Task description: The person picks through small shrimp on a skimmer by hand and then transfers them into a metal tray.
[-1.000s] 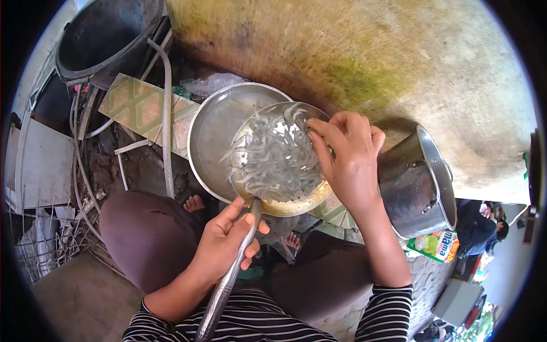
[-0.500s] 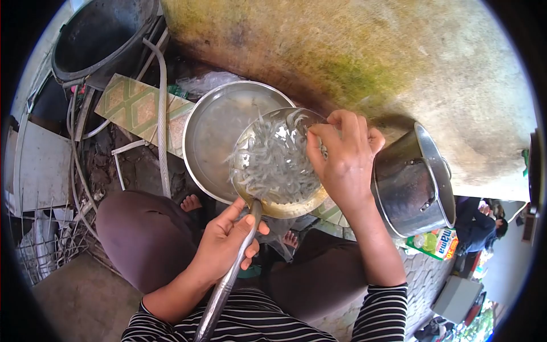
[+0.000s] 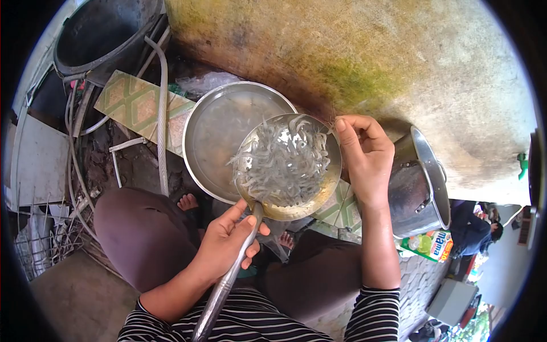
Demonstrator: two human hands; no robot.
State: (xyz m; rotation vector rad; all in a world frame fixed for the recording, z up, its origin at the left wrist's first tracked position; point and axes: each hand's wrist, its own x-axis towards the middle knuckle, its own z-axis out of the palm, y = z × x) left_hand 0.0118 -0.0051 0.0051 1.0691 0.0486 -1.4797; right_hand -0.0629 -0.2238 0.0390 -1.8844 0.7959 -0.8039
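Observation:
My left hand [image 3: 231,242] is closed around the handle of a wide, long-handled metal ladle [image 3: 272,212]. Many small, translucent grey shrimp [image 3: 285,162] lie heaped and wet in its bowl. Beneath the ladle's left part stands a round metal basin [image 3: 196,154] of cloudy water. At the ladle's upper right rim, my right hand [image 3: 367,154] has thumb and forefinger pinched together. A thin, brownish wisp shows at those fingertips, too small to name.
A tall metal pot [image 3: 413,196] leans by the stained wall [image 3: 421,62] on the right, with a green packet [image 3: 427,245] below it. On the left are a hose [image 3: 162,119], a tile strip [image 3: 134,108], a large black tub [image 3: 102,37] and wire mesh [image 3: 40,245]. Another person [image 3: 476,228] sits far right.
My right hand has moved right and away from over the shrimp to the ladle's outer rim, fingers still pinched. The ladle and left hand have stayed nearly in place.

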